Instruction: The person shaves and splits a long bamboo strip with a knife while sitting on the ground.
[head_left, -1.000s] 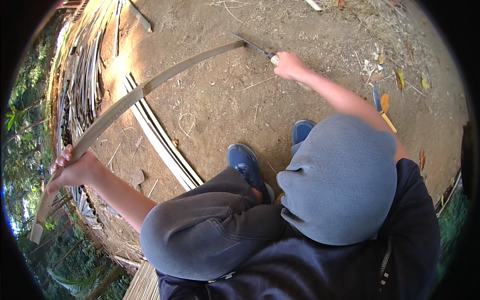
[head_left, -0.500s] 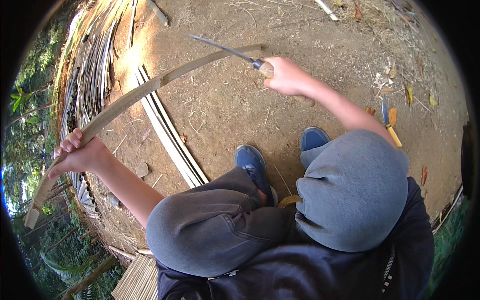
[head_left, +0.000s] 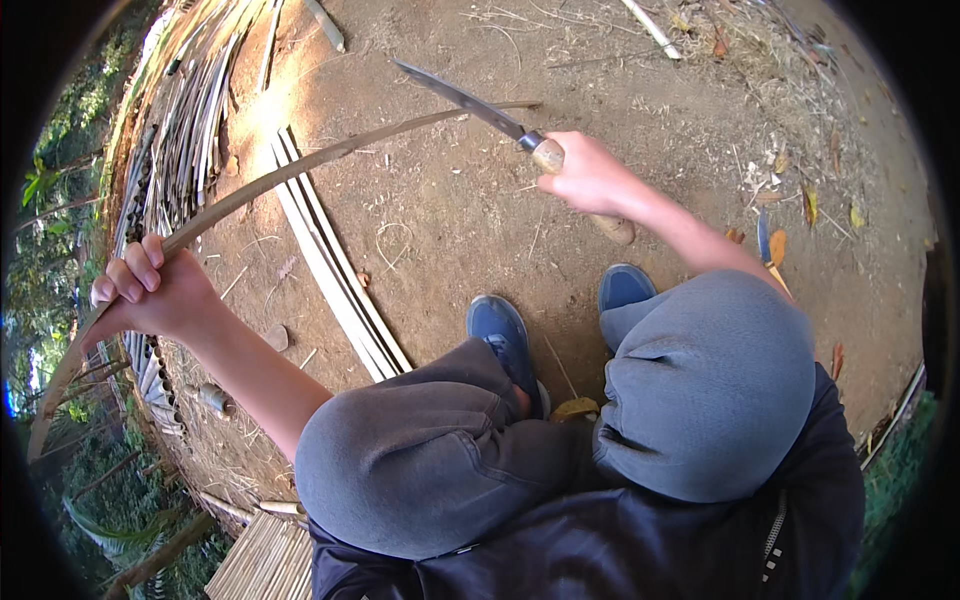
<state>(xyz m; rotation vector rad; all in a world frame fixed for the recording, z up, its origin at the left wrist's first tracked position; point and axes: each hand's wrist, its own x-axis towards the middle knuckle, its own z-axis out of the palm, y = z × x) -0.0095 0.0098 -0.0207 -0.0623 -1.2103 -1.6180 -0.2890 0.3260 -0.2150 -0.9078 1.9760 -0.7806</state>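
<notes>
My left hand (head_left: 160, 290) is wrapped round a long, thin bamboo strip (head_left: 265, 183) near its lower left end. From there the strip runs up and to the right over the dirt, looking curved, with its narrow edge toward me. My right hand (head_left: 590, 172) grips the wooden handle of a large knife (head_left: 460, 98). Its dark blade points up and left and crosses over the strip near the far end. Whether blade and strip touch, I cannot tell. The butt of the handle shows below my right palm.
Pale split strips (head_left: 335, 265) lie on the ground left of my blue shoes (head_left: 497, 322). A smaller knife (head_left: 764, 238) lies beside my right knee. More long strips (head_left: 200, 105) are piled at the far left. Slatted bamboo (head_left: 262, 560) shows at the lower left.
The bamboo strip has turned from its broad face to its narrow edge. My right hand has shifted slightly right and nearer, and the knife blade now shows more of its flat side.
</notes>
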